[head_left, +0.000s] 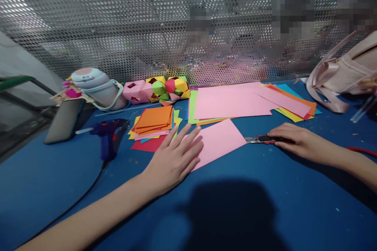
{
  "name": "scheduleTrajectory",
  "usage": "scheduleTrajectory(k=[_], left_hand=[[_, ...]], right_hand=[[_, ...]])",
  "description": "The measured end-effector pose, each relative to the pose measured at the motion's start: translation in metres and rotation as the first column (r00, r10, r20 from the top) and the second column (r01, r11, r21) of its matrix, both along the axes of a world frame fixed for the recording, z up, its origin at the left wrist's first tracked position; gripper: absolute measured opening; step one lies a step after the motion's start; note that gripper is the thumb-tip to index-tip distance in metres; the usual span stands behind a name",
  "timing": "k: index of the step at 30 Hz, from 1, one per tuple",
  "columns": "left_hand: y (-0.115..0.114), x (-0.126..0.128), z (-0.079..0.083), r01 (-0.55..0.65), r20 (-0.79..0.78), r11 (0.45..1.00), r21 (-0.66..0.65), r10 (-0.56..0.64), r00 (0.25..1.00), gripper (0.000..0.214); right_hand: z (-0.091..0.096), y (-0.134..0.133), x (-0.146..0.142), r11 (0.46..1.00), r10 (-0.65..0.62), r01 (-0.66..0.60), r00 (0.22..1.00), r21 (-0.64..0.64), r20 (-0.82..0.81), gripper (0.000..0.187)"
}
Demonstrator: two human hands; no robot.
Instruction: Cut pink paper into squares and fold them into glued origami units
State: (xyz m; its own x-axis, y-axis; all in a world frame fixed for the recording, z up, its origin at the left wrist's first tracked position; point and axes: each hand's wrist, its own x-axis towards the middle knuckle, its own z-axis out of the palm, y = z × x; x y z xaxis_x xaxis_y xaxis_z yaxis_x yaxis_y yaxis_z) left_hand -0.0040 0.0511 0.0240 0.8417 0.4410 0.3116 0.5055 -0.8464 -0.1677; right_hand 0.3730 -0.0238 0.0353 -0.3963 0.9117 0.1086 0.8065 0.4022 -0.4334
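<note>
My left hand (pixel 173 159) lies flat with its fingers spread on the left corner of a pink square of paper (pixel 219 141) on the blue table (pixel 265 204). My right hand (pixel 294 141) rests on a red and black utility knife (pixel 260 139) whose metal tip points left toward the pink square; the fingers lie over its handle. A stack of small orange and mixed-colour squares (pixel 154 123) sits just beyond my left hand.
Large pink and coloured sheets (pixel 235 100) lie at the back centre. Folded paper balls (pixel 169 88), a pink paper cube (pixel 137 91), a pale bottle (pixel 97 86), a phone (pixel 66 119), a blue glue gun (pixel 108 133) stand left. A pink bag (pixel 344 70) sits right, before a perforated metal screen.
</note>
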Motion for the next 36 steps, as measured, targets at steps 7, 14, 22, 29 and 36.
scheduleTrajectory(k=[7,14,22,29,36], left_hand=[[0.01,-0.002,-0.017,0.16,-0.069,0.949,-0.27,-0.185,0.98,0.041],[0.012,-0.004,-0.015,0.127,-0.103,0.902,-0.413,-0.185,0.977,0.043],[0.013,-0.003,-0.015,0.126,-0.096,0.898,-0.422,-0.182,0.979,0.042],[0.012,-0.003,-0.017,0.144,-0.09,0.905,-0.401,-0.196,0.977,0.042],[0.015,0.016,0.005,0.204,-0.064,0.917,-0.343,-0.239,0.969,0.03]], right_hand=[[-0.005,-0.007,-0.002,0.998,0.009,-0.008,1.0,0.054,-0.024,0.03],[-0.007,-0.01,-0.003,0.999,0.02,-0.019,1.0,0.047,-0.019,0.028],[-0.006,-0.014,-0.005,0.999,-0.003,0.003,1.0,0.036,-0.027,0.027],[-0.005,-0.013,-0.005,1.0,0.007,-0.006,1.0,0.01,-0.027,0.027],[-0.002,-0.014,-0.006,1.0,0.012,-0.012,1.0,0.0,0.01,0.028]])
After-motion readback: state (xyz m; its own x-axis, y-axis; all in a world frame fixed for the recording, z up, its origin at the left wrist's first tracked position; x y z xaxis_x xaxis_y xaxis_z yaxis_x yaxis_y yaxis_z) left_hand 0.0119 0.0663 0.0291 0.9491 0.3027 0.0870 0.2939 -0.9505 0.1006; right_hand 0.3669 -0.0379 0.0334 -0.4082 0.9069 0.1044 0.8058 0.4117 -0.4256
